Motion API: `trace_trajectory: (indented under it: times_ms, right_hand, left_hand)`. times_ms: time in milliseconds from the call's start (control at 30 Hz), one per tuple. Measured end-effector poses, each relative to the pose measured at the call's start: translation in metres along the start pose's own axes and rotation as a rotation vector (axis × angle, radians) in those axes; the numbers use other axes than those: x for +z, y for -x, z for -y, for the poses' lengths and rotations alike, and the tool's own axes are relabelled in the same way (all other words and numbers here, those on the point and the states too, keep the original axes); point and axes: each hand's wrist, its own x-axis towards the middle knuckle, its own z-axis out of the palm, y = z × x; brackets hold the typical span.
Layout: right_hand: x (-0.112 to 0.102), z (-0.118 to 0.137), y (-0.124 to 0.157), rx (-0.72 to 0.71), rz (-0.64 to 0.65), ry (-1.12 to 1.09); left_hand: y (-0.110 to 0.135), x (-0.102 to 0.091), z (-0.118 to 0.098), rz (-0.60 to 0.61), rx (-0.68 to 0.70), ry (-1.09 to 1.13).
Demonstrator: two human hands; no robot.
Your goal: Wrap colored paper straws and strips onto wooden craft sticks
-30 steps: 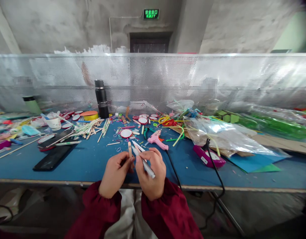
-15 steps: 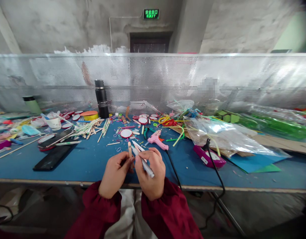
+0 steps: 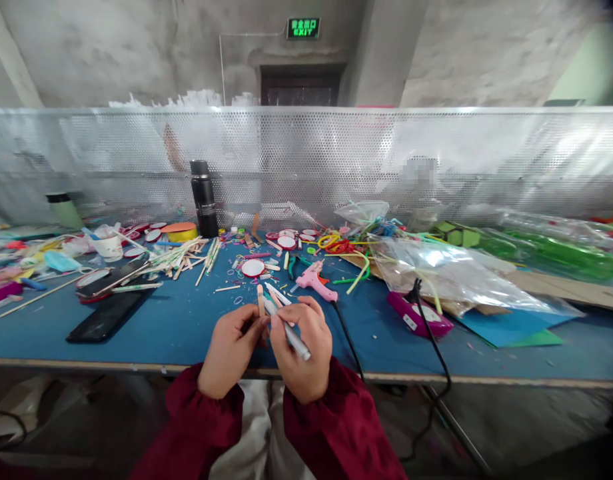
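Note:
My left hand (image 3: 232,345) pinches a wooden craft stick (image 3: 260,299) upright near the table's front edge. In my right hand (image 3: 306,350) is a white marker pen (image 3: 298,345), held like a writing tool. The pen's front end points up and left, close beside the stick; whether its tip touches the wood I cannot tell. My fingers hide the lower part of the stick. Just beyond my hands lie a pale pen-like piece (image 3: 276,293) and a round white disc with a red rim (image 3: 253,268).
A pink glue gun (image 3: 316,281) with a black cord lies right of my hands. Phones (image 3: 109,317) and a pile of sticks (image 3: 186,253) are left. A black bottle (image 3: 203,200) stands behind. Plastic bags (image 3: 451,270) and a purple device (image 3: 419,315) lie right.
The marker in my right hand has tilted slightly, its back end dipping a little. My left hand and the craft stick have hardly moved.

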Motion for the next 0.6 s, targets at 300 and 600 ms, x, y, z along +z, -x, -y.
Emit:
trace_trajectory:
  times_ms: [300,600]
  right_hand:
    - [0.0009,-0.0007,-0.0002,-0.014,0.027,-0.004]
    - [0.0012,-0.0022,0.0021,0.011,-0.028,0.023]
  left_hand:
    - [0.0005,0.0018,-0.0004,-0.016,0.012,0.045]
    - [0.0001,-0.0002,0.0012,0.001,0.012,0.019]
